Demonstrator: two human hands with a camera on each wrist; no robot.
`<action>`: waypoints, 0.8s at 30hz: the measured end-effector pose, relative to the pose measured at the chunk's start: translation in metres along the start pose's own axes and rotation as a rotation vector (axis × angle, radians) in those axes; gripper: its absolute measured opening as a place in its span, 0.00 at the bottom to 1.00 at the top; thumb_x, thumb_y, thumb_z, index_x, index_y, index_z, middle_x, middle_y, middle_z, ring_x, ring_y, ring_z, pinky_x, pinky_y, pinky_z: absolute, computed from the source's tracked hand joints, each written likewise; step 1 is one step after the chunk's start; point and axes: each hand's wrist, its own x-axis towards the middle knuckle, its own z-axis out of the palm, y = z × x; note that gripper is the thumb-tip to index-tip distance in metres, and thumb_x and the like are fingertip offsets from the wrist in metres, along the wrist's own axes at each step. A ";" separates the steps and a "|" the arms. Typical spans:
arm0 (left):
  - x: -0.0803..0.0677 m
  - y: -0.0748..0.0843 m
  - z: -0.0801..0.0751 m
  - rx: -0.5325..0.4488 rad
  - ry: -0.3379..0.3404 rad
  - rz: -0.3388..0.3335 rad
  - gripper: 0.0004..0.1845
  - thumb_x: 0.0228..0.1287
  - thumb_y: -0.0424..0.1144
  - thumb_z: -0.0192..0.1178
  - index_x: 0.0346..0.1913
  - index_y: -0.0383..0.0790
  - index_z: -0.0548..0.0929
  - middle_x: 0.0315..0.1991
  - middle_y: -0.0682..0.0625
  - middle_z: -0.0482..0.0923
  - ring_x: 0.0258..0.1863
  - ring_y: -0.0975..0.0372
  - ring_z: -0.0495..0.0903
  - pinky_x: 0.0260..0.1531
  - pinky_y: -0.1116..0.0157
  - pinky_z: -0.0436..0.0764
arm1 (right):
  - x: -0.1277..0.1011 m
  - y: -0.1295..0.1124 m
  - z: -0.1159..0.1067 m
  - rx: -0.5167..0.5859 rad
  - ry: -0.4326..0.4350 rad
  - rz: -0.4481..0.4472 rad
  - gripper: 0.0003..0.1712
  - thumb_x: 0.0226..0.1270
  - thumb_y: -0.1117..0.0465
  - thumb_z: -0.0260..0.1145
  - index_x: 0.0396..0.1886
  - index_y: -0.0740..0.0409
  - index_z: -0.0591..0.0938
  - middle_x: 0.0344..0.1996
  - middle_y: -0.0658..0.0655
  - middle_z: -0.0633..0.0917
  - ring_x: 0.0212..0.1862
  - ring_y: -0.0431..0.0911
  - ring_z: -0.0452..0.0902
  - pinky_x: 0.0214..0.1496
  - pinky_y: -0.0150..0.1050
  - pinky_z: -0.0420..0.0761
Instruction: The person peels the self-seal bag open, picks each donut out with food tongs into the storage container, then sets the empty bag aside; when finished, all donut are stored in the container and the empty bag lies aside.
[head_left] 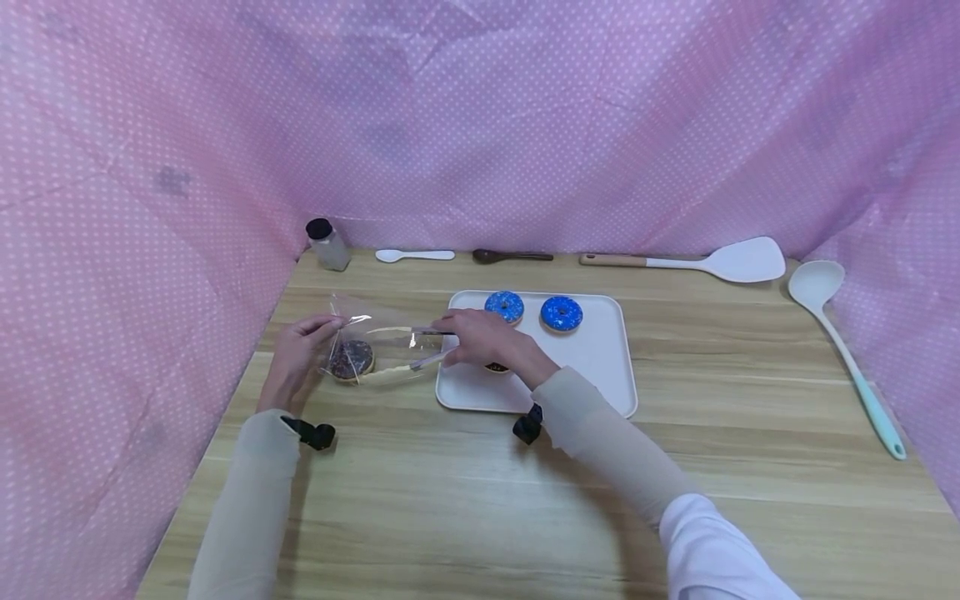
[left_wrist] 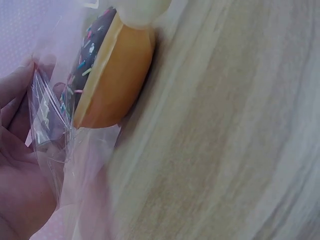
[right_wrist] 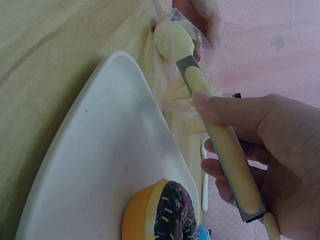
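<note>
My left hand (head_left: 294,354) pinches the edge of a clear plastic bag (head_left: 352,310) at the table's left. Inside it is a chocolate donut (head_left: 349,358) with coloured sprinkles, tilted on edge in the left wrist view. My right hand (head_left: 487,340) grips a pair of tongs (right_wrist: 227,160) with cream-coloured heads, thumb on one arm. The tongs reach into the bag. One cream tongs head (left_wrist: 142,10) overlaps the donut's edge; whether it still pinches the donut cannot be told. Under my right hand, another chocolate donut (right_wrist: 175,215) sits on the white tray (head_left: 600,367), mostly hidden in the head view.
Two blue donuts, one left (head_left: 494,302) and one right (head_left: 553,317), lie along the tray's far side. Behind stand a black-capped jar (head_left: 330,250), a white spoon (head_left: 390,256), a brown spoon (head_left: 489,257) and a spatula (head_left: 746,260). A ladle (head_left: 847,358) lies right.
</note>
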 end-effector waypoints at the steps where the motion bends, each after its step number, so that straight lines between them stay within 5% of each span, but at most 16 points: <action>1: -0.002 0.003 0.001 0.026 0.004 -0.001 0.16 0.58 0.46 0.67 0.46 0.41 0.85 0.38 0.61 0.84 0.35 0.68 0.76 0.30 0.75 0.76 | 0.001 0.000 0.000 0.000 -0.003 0.001 0.35 0.59 0.46 0.70 0.67 0.44 0.72 0.65 0.51 0.73 0.64 0.47 0.70 0.63 0.48 0.74; 6: 0.000 0.003 0.000 0.108 -0.004 0.017 0.18 0.60 0.49 0.65 0.48 0.42 0.85 0.40 0.63 0.83 0.37 0.69 0.76 0.34 0.74 0.77 | 0.004 -0.002 0.001 -0.003 -0.009 -0.011 0.34 0.60 0.47 0.70 0.66 0.44 0.72 0.63 0.50 0.75 0.61 0.46 0.72 0.60 0.46 0.76; 10: 0.003 -0.004 -0.002 -0.024 -0.026 0.016 0.16 0.59 0.47 0.67 0.46 0.42 0.85 0.38 0.59 0.84 0.23 0.70 0.72 0.16 0.75 0.71 | 0.003 -0.004 0.003 -0.037 0.004 -0.033 0.33 0.61 0.48 0.69 0.66 0.44 0.73 0.58 0.49 0.78 0.55 0.44 0.75 0.54 0.43 0.78; 12: 0.003 -0.006 -0.002 -0.102 -0.041 0.020 0.16 0.58 0.44 0.67 0.47 0.39 0.85 0.38 0.57 0.85 0.23 0.70 0.73 0.16 0.75 0.72 | 0.001 -0.005 0.004 -0.059 0.019 -0.043 0.32 0.61 0.48 0.68 0.66 0.44 0.73 0.56 0.49 0.78 0.53 0.43 0.75 0.52 0.42 0.79; 17: 0.003 -0.010 -0.003 -0.188 -0.062 0.045 0.15 0.59 0.40 0.67 0.47 0.36 0.84 0.43 0.55 0.85 0.44 0.66 0.81 0.47 0.75 0.79 | -0.006 -0.005 0.002 -0.069 0.055 -0.056 0.31 0.61 0.48 0.68 0.65 0.45 0.74 0.55 0.50 0.78 0.53 0.44 0.76 0.52 0.43 0.79; 24: 0.005 -0.010 -0.005 -0.224 -0.038 -0.038 0.18 0.58 0.42 0.68 0.50 0.37 0.83 0.47 0.52 0.82 0.44 0.66 0.81 0.50 0.72 0.79 | -0.019 0.001 -0.004 -0.020 0.080 -0.021 0.31 0.62 0.47 0.68 0.66 0.44 0.73 0.54 0.49 0.79 0.50 0.43 0.76 0.53 0.42 0.79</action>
